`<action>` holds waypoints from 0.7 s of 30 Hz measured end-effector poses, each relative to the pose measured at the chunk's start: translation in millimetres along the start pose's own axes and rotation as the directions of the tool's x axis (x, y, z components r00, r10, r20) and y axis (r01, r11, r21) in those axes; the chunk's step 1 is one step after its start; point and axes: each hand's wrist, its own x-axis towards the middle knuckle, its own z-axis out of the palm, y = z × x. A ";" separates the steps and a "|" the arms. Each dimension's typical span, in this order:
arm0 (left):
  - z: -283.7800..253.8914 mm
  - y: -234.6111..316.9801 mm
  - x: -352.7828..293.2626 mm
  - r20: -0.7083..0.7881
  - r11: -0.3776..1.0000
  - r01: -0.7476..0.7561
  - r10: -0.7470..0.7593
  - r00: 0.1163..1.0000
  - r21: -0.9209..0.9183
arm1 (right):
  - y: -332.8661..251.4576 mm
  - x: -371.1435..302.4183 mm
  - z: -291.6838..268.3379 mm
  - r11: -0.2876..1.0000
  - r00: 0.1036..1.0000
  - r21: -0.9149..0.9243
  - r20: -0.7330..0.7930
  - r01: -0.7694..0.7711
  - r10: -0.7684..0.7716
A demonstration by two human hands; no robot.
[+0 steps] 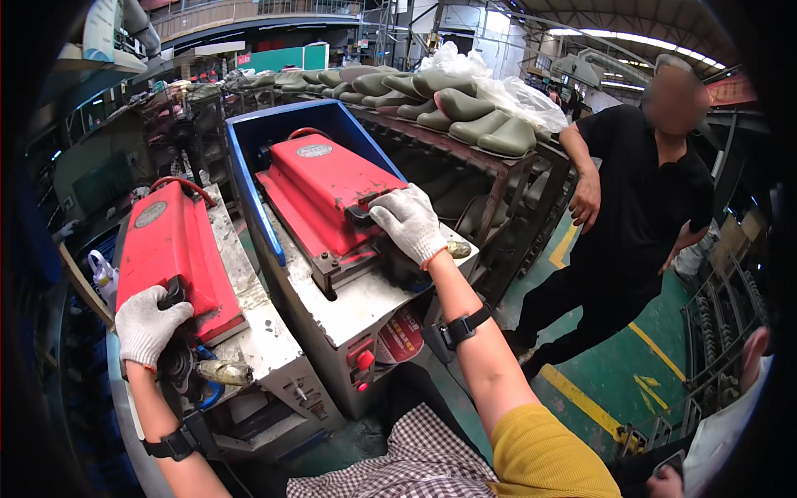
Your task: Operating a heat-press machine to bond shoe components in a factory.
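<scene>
Left gloved hand gripping black handle of left red hinged metal press lid; right gloved hand clasping matching black grip on right-hand red lid. Best practice, judging here: keep full-palm hold, fingers outside lid edges, both lids moved evenly.

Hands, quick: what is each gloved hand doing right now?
Left hand: closed around the black handle of the left red press lid.
Right hand: closed over the black handle of the right red press lid.

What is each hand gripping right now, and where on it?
Left hand grips the left red press lid by its black front handle; right hand likewise on the right red press lid.
</scene>
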 end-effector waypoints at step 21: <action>-1.0 -3.2 1.4 0.076 0.991 -0.135 0.135 0.988 0.002 | -9.6 0.5 -2.7 0.996 0.986 -0.020 -0.143 0.089 -0.090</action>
